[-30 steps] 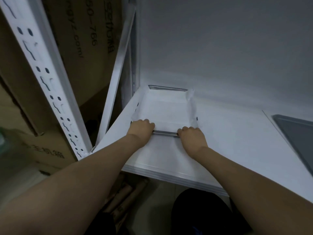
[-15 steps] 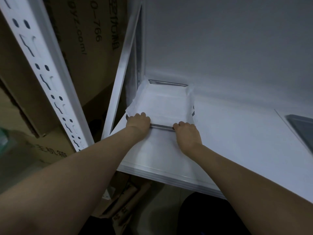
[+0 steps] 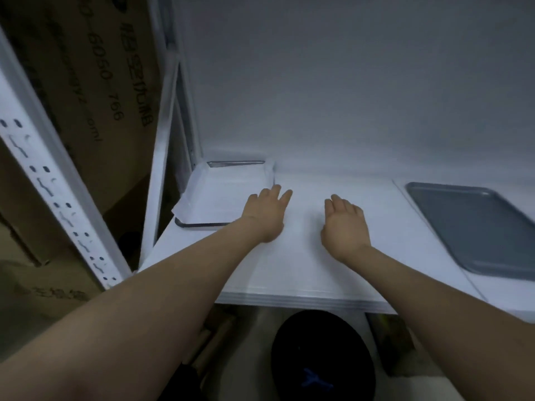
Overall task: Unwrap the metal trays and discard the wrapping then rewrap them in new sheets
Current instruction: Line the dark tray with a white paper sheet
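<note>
A metal tray (image 3: 202,224) lined with a white sheet (image 3: 223,195) sits in the back left corner of the white shelf (image 3: 304,270). Its steel rim shows at the near and far ends. My left hand (image 3: 267,214) hovers open at the tray's right edge, fingers spread, holding nothing. My right hand (image 3: 344,224) is open over the bare sheets to the right, apart from the tray. A second, unwrapped grey metal tray (image 3: 474,227) lies flat at the far right of the shelf.
A stack of white sheets (image 3: 289,299) covers the shelf under my hands. White perforated rack posts (image 3: 58,204) and cardboard boxes (image 3: 86,82) stand at the left. A dark round bin (image 3: 321,357) sits on the floor below the shelf edge. A plain wall is behind.
Both hands have let go of the lined tray's near rim and moved right, opening. The tray stays in the back left corner; the view has shifted right, revealing the grey tray.
</note>
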